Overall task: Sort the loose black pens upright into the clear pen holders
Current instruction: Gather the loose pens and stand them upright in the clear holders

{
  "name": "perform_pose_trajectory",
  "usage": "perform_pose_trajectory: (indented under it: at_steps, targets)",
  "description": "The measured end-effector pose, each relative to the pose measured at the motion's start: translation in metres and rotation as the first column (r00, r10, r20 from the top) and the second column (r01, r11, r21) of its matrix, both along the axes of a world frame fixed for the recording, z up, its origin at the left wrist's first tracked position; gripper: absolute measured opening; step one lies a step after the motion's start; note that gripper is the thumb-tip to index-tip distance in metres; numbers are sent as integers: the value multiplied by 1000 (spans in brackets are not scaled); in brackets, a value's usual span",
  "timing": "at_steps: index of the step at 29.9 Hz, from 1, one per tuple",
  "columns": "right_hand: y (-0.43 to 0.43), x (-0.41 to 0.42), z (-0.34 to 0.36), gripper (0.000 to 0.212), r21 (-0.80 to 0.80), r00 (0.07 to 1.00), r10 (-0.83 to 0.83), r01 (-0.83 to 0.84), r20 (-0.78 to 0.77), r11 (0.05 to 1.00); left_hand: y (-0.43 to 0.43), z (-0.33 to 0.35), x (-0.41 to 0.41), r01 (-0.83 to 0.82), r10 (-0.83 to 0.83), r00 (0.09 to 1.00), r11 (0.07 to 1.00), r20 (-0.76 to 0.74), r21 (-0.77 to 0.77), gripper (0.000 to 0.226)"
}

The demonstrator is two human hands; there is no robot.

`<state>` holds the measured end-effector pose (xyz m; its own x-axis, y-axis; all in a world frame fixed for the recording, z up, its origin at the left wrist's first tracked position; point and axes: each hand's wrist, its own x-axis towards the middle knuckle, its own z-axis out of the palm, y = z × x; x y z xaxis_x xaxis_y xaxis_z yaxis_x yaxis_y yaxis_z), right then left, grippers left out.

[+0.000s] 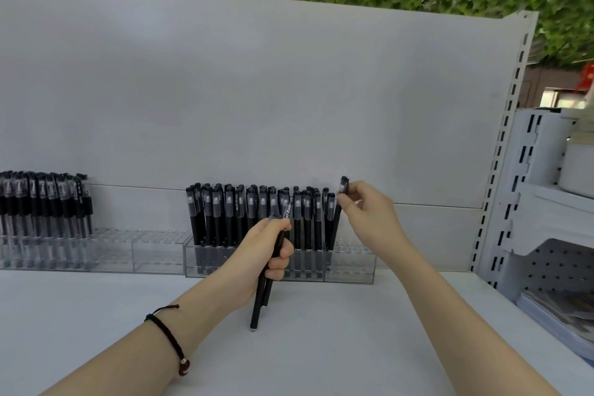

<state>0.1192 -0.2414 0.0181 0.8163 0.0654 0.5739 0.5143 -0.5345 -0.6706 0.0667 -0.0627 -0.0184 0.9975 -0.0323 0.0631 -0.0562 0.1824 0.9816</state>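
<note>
Closest in, a black cord bracelet [168, 336] on the left wrist. Just past it, left hand [263, 254] curled tight round a small bunch of loose pens [261, 299], tips down, the longest one touching or nearly touching the white worktop [321, 347]. Further up and to the right, right hand [366, 215] pinching the top of one pen [336, 225] with the fingertips, at the right end of the row of standing pens [225, 219] in the middle clear holder [350, 267]. Best done slowly: keep that pen straight up, line its tip over a free hole beside the last standing pen, slide it down, and let go only once seated firm. Keep the bunch away from the row to avoid knocking any over. Free holes left at the right end of that holder, and more in the other clear holder [154, 254] to the left, part filled already. Hard to count the pens in the bunch, maybe two or three. Bottom of the pinched pen hidden behind its neighbours, so cannot tell if already in a hole. Left holder cut off by the picture edge. Small white print on the pens too tiny to read.
</note>
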Motion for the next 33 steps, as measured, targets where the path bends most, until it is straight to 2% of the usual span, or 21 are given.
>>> perform_pose_trajectory:
  at_steps: [2,8,12,15,18,22,26,28,30,31,33]
  targets:
    - [0,0,-3,4,-121,998,-16,8,-66,993,0,1,1,10,-11,1000,999,-28,-32,14]
    - [-3,-2,-1,13,1,986,29,-29,-164,1000,0,1,3,21,-23,999,996,-22,-90,9]
    - [-2,-4,-3,29,-72,982,13,-27,-188,997,-3,-2,-4,63,-64,995,998,74,15,15]
    - [1,-8,-4,39,-145,994,-57,43,-96,988,-4,-3,-8,113,-125,983,989,134,94,21]
    - [7,-19,5,32,-54,999,36,-37,-17,998,-5,-2,-9,133,-153,973,984,171,121,27]
    - [18,-34,11,19,15,950,282,-283,-132,959,-7,-1,-11,163,-182,964,981,196,109,25]
    - [17,-31,14,11,239,904,382,-334,-193,912,-7,-3,-10,106,-119,979,991,167,85,24]
    - [10,-25,20,12,439,916,371,-272,-156,856,-5,-3,-9,7,-24,989,993,145,118,30]
    - [-1,-19,27,11,627,946,318,-211,-64,750,-2,-3,-8,-79,57,986,988,154,136,36]
    - [-7,-15,29,8,666,967,254,-180,-15,724,0,-3,-7,-106,83,983,985,163,135,38]
    - [-18,-7,28,5,623,998,40,-66,55,780,2,-1,-5,-118,101,982,988,159,102,41]
